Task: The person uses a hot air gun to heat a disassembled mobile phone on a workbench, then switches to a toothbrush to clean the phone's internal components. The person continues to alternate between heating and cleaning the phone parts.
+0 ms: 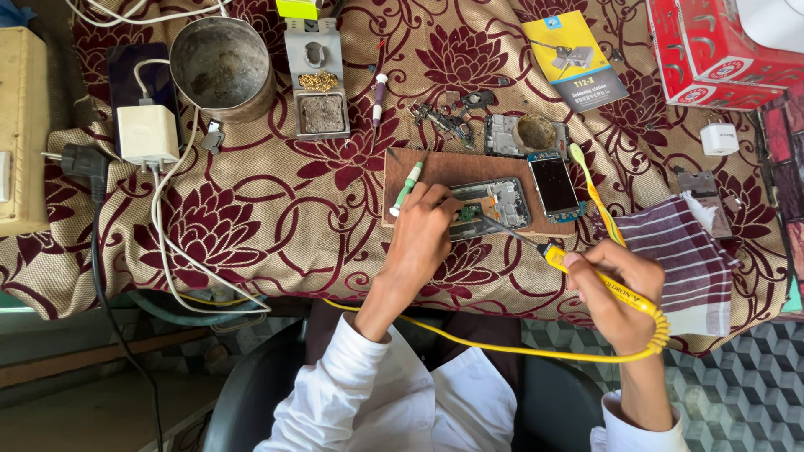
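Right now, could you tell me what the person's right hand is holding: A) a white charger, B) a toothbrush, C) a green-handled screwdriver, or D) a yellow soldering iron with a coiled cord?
D: the right hand grips the yellow soldering iron, its tip reaching to the opened phone on the brown board, while the left hand rests by the green-handled screwdriver.

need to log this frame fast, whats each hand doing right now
Left hand: closed, fingertips pressed on the opened phone, a green-handled screwdriver beside it.
Right hand: closed around the yellow soldering iron, tip at the phone.
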